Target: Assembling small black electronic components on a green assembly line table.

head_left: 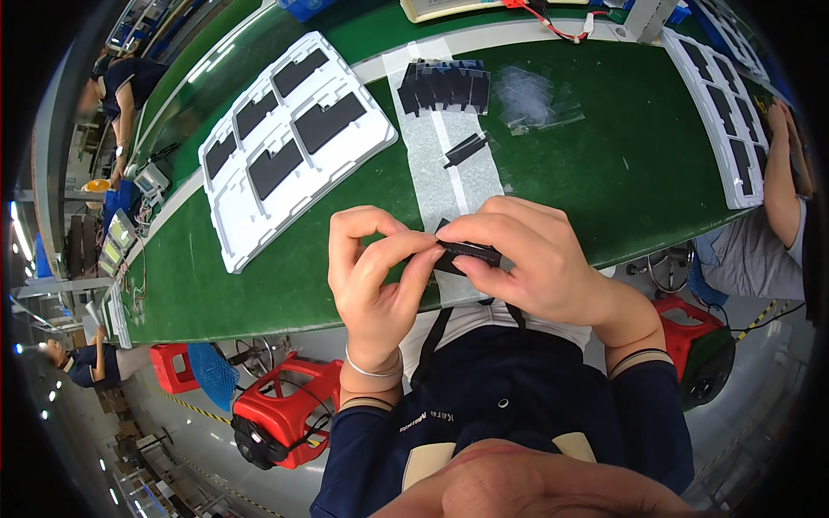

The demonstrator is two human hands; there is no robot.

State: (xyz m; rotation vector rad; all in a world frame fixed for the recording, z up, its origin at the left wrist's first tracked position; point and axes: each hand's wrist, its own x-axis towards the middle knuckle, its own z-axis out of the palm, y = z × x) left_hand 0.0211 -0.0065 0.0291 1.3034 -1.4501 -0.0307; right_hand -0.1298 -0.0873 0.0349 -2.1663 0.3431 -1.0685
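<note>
With the clock centred on the small black piece (pixel 475 251) in the hands, a co-worker (pixel 128 91) is seen far off at ten o'clock. A red stool (pixel 289 380) is placed between seven and eight o'clock, beyond the edge of the green table (pixel 579 194). At ten o'clock a white tray (pixel 237 226) is laid on the table, with five flat black parts (pixel 331 121) seated in its recesses. By the left hand (pixel 373 281), thumb and index finger are brought together in a narrow pinch on the piece's left end. At twelve o'clock, on a pale strip of sheet (pixel 432 186), a row of black strips (pixel 445 86) is set out, and nearer, a single black strip (pixel 467 150) is laid slantwise. At one o'clock, clear films (pixel 524 95) are heaped. By the right hand (pixel 531 249), the piece is held between thumb and fingers. At two o'clock another white tray (pixel 698 82) of black parts is seen, with a second co-worker's arm (pixel 781 186) beside it.
</note>
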